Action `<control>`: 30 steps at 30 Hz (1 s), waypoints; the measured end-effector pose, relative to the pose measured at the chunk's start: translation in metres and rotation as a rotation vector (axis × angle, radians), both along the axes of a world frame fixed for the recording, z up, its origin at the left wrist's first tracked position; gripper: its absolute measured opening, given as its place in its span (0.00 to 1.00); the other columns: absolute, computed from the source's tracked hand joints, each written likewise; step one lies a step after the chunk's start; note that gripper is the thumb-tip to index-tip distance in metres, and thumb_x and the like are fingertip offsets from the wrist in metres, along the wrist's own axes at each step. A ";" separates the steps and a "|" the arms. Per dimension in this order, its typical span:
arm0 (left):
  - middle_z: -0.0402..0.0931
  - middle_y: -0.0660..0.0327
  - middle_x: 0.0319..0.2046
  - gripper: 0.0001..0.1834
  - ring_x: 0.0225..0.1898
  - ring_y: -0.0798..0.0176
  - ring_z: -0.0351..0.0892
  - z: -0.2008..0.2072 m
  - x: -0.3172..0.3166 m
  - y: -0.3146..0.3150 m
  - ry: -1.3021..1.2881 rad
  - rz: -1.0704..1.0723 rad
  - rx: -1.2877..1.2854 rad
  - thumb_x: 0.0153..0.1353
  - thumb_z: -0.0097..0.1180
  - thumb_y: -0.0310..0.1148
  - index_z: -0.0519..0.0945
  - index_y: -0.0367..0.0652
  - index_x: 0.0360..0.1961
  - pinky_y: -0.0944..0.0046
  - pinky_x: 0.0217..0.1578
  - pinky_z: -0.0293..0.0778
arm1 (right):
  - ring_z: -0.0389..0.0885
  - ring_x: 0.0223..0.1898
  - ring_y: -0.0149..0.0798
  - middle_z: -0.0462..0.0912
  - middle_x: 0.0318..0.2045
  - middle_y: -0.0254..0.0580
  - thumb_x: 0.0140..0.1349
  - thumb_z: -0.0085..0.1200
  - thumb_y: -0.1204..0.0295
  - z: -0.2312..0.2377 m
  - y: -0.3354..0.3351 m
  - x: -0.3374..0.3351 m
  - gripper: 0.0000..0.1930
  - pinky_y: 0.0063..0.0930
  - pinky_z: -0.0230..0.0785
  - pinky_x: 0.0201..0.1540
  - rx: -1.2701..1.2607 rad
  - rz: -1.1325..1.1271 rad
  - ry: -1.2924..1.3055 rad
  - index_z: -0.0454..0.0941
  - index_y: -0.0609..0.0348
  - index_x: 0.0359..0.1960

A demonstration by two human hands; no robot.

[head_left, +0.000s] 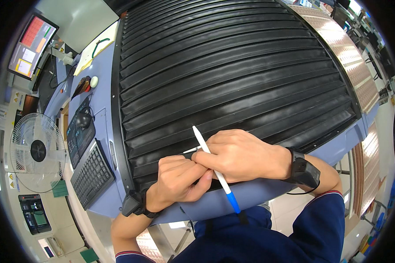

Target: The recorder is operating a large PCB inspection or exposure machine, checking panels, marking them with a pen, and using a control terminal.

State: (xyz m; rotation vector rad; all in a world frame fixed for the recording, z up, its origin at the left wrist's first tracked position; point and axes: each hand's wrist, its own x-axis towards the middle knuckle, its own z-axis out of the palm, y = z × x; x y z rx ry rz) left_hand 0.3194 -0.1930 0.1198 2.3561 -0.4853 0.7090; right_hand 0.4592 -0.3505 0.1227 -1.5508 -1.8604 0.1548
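We see the white pen (220,179) slanting under the thumb side of the right hand (245,153), which is closed around it. Its blue end points toward the near edge of the ribbed black cover (232,87) and passes beyond it. The left hand (175,177) is curled just beside, its fingertips meeting the right ones at a small thin piece (190,150); we cannot tell which fingers pinch this. We judge the pen light, stiff and rather smooth, so it may roll; we would grip its white middle, between both ends.
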 end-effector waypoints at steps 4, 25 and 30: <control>0.72 0.63 0.14 0.05 0.13 0.60 0.72 0.004 0.000 0.000 0.039 0.001 -0.005 0.50 0.67 0.25 0.82 0.41 0.22 0.63 0.16 0.64 | 0.82 0.29 0.53 0.79 0.22 0.47 0.57 0.61 0.65 0.003 0.000 0.001 0.13 0.46 0.75 0.35 -0.025 -0.005 0.004 0.72 0.60 0.29; 0.73 0.63 0.14 0.08 0.15 0.57 0.75 0.002 0.000 0.000 0.011 0.042 -0.047 0.54 0.67 0.28 0.79 0.44 0.21 0.59 0.17 0.70 | 0.82 0.27 0.50 0.79 0.22 0.44 0.54 0.64 0.69 0.009 0.001 0.001 0.13 0.43 0.74 0.32 0.010 -0.048 -0.027 0.79 0.58 0.40; 0.75 0.61 0.16 0.08 0.15 0.55 0.75 -0.002 -0.005 0.001 -0.018 0.046 -0.061 0.57 0.66 0.29 0.80 0.42 0.24 0.59 0.17 0.70 | 0.84 0.29 0.49 0.83 0.25 0.45 0.52 0.66 0.70 0.015 0.004 0.000 0.16 0.39 0.77 0.35 -0.033 -0.046 -0.037 0.81 0.59 0.44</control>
